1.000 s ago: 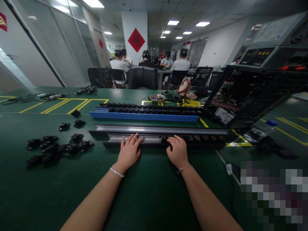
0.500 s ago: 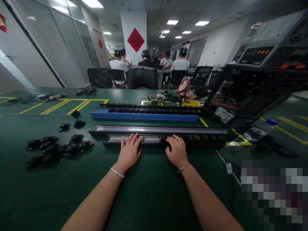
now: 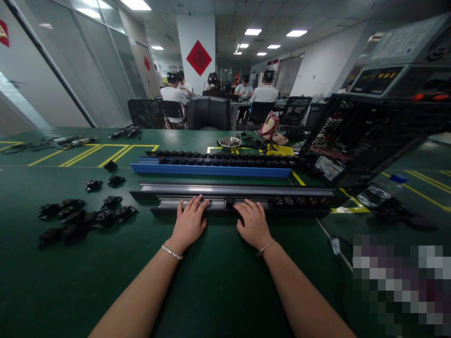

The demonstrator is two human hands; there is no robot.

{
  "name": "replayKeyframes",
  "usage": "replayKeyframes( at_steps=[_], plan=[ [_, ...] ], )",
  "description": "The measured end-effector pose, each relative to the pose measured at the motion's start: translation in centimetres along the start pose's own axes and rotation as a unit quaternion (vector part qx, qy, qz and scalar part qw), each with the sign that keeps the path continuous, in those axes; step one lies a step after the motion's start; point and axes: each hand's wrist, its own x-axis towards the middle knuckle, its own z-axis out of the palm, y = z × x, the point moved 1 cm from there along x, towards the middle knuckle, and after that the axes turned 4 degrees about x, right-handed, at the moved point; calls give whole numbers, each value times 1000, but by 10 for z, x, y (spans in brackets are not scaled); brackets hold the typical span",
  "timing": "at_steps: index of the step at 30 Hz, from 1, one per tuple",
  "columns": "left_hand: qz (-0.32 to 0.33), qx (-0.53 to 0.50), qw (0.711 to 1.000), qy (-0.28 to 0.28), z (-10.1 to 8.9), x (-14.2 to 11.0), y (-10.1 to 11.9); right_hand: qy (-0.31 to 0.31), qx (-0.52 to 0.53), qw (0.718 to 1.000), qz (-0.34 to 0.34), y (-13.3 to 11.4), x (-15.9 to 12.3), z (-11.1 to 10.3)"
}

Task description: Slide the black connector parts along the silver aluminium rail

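My left hand (image 3: 190, 219) lies with spread fingers over the left part of the nearest black rail (image 3: 167, 212), across its silvery inner channel (image 3: 216, 203). Further right along this rail, my right hand (image 3: 254, 223) rests with fingers stretched over the channel and thumb apart. Just left of its fingertips a small black block (image 3: 229, 202) sits in the channel; whether they touch it I cannot tell. Several dark parts (image 3: 299, 202) fill the channel right of that hand. A second black rail (image 3: 232, 189) with a bare silvery channel lies behind.
Loose black parts (image 3: 105, 217) lie in a group at the left. Behind the rails is a blue rail (image 3: 211, 169) with rows of black pieces. An open computer case (image 3: 366, 136) and a plastic bottle (image 3: 380, 191) stand right. A metal dish (image 3: 229, 142) is at the back.
My right hand has slid left along the nearest rail, and the small black block beside its fingertips has shifted left too. My left hand has stayed in place.
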Motion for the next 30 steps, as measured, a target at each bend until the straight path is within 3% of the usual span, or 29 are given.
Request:
replayKeyframes(
  at_steps=[15, 25, 30],
  plan=[
    [-4, 5, 1000, -9, -3, 0, 5, -16, -26, 1000, 5, -5, -2, 2],
    [32, -2, 999, -27, -8, 5, 49, -2, -43, 999, 27, -10, -3, 7],
    [21, -9, 999, -31, -6, 7, 66, -12, -54, 998, 24, -10, -4, 7]
  ],
)
